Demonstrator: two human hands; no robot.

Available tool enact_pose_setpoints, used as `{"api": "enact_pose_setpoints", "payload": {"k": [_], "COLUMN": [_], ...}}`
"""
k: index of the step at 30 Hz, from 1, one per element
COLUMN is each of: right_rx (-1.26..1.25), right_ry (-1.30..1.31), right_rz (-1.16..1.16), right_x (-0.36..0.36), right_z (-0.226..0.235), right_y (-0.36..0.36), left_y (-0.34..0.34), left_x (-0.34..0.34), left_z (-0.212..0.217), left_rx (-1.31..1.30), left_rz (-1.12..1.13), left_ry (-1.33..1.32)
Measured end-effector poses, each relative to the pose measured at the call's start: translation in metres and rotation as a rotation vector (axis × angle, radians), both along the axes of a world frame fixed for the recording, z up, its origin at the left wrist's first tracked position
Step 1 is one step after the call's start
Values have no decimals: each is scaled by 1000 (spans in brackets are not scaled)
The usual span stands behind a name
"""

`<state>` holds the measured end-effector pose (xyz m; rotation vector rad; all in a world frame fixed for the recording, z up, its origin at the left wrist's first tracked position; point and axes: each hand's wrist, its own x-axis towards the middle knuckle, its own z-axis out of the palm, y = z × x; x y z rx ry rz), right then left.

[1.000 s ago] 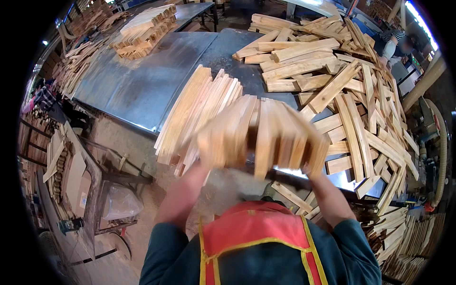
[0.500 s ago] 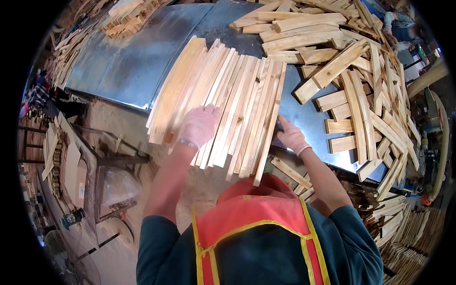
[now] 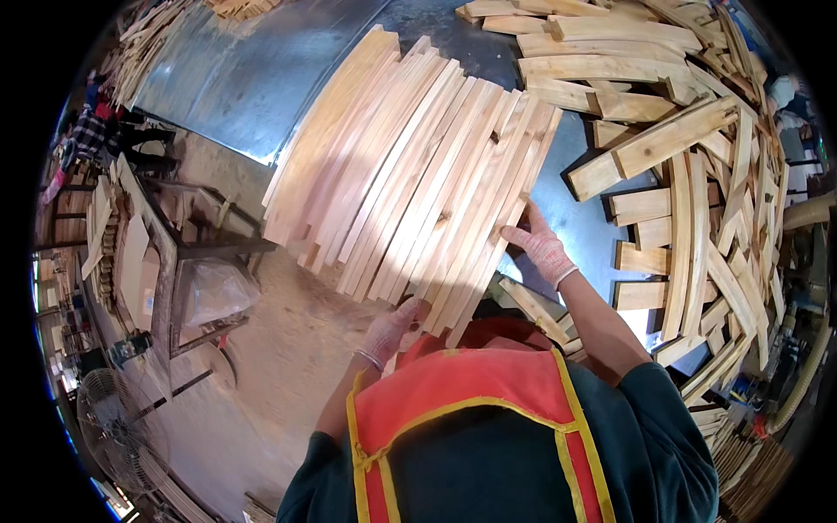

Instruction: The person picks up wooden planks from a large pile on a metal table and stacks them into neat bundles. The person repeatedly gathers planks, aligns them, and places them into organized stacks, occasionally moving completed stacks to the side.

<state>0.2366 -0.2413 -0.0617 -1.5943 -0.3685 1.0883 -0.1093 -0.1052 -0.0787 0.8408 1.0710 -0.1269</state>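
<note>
left hand (image 3: 394, 327) gloved, fingers curled against near ends of the slat row (image 3: 418, 174), palm pressing them | right hand (image 3: 540, 246) gloved, fingers spread flat against the row's right edge, gripping nothing | slat row lies side by side on the metal tabletop (image 3: 253, 78), near ends overhanging | loose slat pile (image 3: 689, 166) to the right

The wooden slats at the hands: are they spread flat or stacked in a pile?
Spread flat: the wooden slats lie side by side on the metal table, with both gloved hands at their near ends.
</note>
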Motion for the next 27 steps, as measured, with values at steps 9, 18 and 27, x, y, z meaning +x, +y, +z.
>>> {"api": "enact_pose_setpoints", "payload": {"k": [9,18,27], "right_rx": [-35,90,256], "right_ry": [242,226,169], "right_rz": [-34,-91,-181], "right_x": [27,2,-3], "right_z": [-5,17,-28], "right_y": [-15,-16,-19], "left_y": [-9,-17,4], "left_x": [30,33,50], "left_z": [25,-4,71], "left_rx": [64,-613,49], "left_rz": [-141,216,-57], "left_ry": [22,-289,-201]}}
